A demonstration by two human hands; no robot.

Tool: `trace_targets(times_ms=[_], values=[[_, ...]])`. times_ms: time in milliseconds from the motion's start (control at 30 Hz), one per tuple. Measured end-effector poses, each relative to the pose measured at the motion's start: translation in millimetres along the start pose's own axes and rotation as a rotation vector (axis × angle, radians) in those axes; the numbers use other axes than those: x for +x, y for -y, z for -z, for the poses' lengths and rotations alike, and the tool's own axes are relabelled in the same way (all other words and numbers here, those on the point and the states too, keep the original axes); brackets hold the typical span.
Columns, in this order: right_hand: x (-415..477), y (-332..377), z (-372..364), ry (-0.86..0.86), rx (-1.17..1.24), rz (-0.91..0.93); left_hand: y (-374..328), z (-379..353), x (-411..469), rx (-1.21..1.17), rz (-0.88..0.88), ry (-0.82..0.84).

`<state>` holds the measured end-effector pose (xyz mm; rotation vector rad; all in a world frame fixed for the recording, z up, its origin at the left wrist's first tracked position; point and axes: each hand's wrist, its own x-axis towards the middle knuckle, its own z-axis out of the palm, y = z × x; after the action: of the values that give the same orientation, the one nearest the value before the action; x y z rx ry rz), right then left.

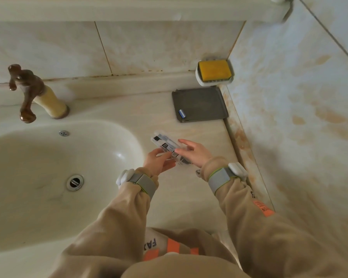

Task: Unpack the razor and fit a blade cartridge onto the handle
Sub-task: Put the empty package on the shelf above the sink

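The razor is not out of its packaging yet. A clear plastic razor case [170, 148] is held just above the table [129, 109], beside the right rim of the sink [48, 157], and both hands are on it. The left hand [158, 162] supports the near end from below and from the side, its fingers curled round the pack, so its grip is closed on the case. The right hand [195, 152] lies over the right edge with the thumb pressing on the top face and the index finger stretched out along the far side; that grip looks loose and fairly wide, more a steadying or prying touch than a firm clamp. Dark and grey parts show through the clear shell, probably the handle and cartridges, but they are too small to tell apart. Whether the lid has begun to part from the base cannot be told. Further back, a dark grey tray [200, 104] near the wall holds a small blue-and-white object [182, 113], possibly a loose cartridge. As I judge it, the task is at an early stage: opening the case, lifting out the handle, and clicking a cartridge on all remain.
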<state>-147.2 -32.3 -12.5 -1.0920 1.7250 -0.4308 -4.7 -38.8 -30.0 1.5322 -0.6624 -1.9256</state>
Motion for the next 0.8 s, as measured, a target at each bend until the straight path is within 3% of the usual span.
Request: trace_targets(times_ms=[167, 300, 433, 800], values=[[0.4, 1.1, 0.2, -0.061, -0.034, 0.067, -4.3, -0.1, 1.6, -0.079, 0.028, 0.042], [-1.9, 3.0, -8.0, -0.102, -0.106, 0.169, -2.2, -4.0, 6.8, 0.026, 0.034, -0.048], [-1.7, 6.8, -11.0, -0.113, -0.151, 0.246, -3.6, -2.4, 7.0, -0.057, 0.012, -0.066], [0.4, 3.2, -7.6, -0.152, -0.039, 0.122, -6.1, -1.7, 1.8, -0.147, -0.038, -0.024]])
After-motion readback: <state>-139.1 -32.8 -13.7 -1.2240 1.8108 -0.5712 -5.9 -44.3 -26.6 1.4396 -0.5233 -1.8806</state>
